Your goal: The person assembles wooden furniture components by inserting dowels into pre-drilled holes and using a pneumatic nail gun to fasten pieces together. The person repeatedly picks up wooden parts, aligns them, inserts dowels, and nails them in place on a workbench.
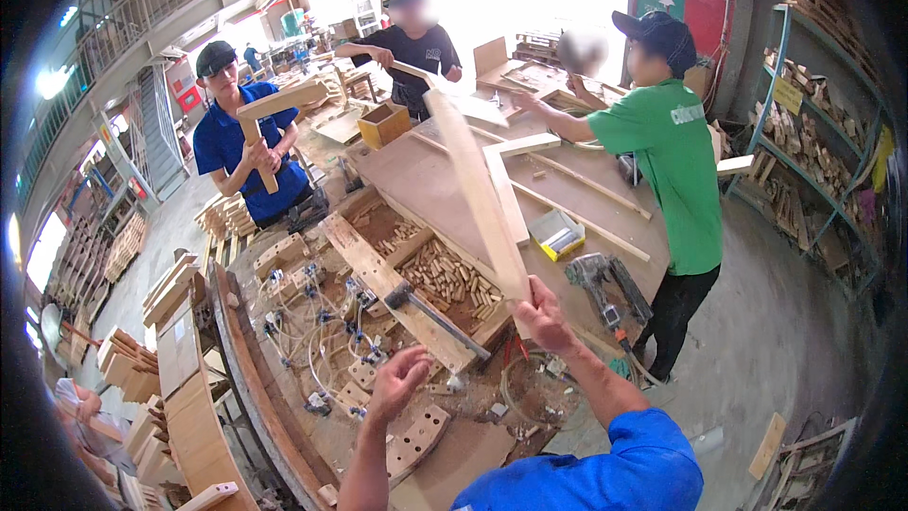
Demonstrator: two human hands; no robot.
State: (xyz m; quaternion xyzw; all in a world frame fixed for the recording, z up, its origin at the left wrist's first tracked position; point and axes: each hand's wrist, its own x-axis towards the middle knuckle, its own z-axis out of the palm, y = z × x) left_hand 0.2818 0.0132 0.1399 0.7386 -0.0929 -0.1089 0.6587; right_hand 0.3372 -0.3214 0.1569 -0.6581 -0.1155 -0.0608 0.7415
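Note:
My right hand is closed round the lower end of a long, pale wooden leg, raised at a tilt over the workbench. A shorter wooden piece shows at its far end; I cannot tell whether the two are joined. My left hand is above the bench's near side, its fingers loosely curled and nothing visible in them. It is near a wooden board with a metal bar clamp across it. Beyond the board, a wooden box holds many short wooden dowels.
A nail gun and a yellow-and-white box lie on the right. Hoses and fittings clutter the left, near a drilled wooden block. Co-workers in blue, black and green stand round the bench.

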